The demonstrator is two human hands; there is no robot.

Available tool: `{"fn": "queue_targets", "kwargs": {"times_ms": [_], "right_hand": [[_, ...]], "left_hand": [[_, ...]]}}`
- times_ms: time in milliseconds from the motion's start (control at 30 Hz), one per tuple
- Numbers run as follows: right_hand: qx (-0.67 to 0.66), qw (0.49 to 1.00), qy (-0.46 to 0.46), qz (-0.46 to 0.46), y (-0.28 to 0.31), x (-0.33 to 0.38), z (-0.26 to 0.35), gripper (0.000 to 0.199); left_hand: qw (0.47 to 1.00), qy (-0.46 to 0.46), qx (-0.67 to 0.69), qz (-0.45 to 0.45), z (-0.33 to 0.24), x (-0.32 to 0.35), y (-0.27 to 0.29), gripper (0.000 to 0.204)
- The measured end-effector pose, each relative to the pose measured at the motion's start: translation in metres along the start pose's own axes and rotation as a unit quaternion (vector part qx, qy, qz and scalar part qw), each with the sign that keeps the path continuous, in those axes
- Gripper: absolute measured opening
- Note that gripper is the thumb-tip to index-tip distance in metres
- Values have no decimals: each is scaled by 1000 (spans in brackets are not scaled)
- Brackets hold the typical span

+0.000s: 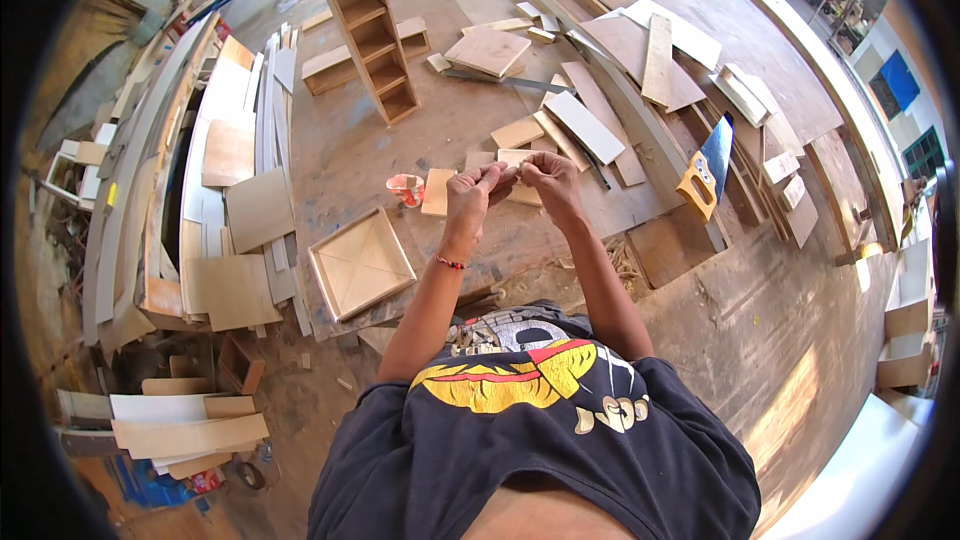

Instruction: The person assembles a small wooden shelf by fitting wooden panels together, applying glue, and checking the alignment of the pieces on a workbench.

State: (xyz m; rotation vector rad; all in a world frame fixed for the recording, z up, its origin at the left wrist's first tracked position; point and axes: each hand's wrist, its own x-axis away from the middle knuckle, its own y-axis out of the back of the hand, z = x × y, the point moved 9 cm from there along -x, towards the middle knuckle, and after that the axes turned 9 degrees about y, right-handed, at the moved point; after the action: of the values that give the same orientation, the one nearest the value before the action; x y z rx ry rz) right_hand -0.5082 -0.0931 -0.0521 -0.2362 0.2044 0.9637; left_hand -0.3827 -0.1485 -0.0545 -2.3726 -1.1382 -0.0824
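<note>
Over the near part of the wooden workbench [330, 165], my left hand [473, 195] and my right hand [553, 182] meet with their fingertips close together. Both are closed in a pinch; whatever lies between the fingers is too small to make out. Just left of my left hand are a small wooden block [436, 192] and a red and white cup [405, 190]. A shallow square wooden tray [362, 265] lies nearer to me on the left. Beneath and behind my hands are small pieces of board [516, 132].
A tall wooden shelf unit [372, 40] stands at the far left of the bench. A handsaw [706, 170] with a yellow handle rests at right, beside a long beam [640, 125]. Offcuts and a white board [585, 127] lie beyond my hands. Stacked panels [235, 210] fill the left side.
</note>
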Motion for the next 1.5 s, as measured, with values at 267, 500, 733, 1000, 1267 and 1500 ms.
{"fn": "queue_targets", "kwargs": {"times_ms": [267, 500, 733, 1000, 1267, 1500], "right_hand": [[67, 995, 74, 27, -9, 4, 27, 15], [313, 904, 282, 74, -34, 15, 73, 15], [260, 945, 194, 40, -34, 7, 60, 7], [203, 974, 79, 70, -33, -1, 19, 13], [-5, 997, -14, 75, -41, -8, -16, 14], [-214, 969, -109, 65, -49, -5, -30, 12]], "left_hand": [[997, 25, 67, -2, 3, -2, 12, 24], [998, 25, 41, -33, -2, 1, 16, 26], [998, -15, -15, -65, -13, 3, 22, 23], [991, -65, -98, -70, -17, 0, 31, 23], [992, -72, -81, -66, -19, -2, 38, 24], [999, -30, 3, -40, -12, -5, 41, 24]]}}
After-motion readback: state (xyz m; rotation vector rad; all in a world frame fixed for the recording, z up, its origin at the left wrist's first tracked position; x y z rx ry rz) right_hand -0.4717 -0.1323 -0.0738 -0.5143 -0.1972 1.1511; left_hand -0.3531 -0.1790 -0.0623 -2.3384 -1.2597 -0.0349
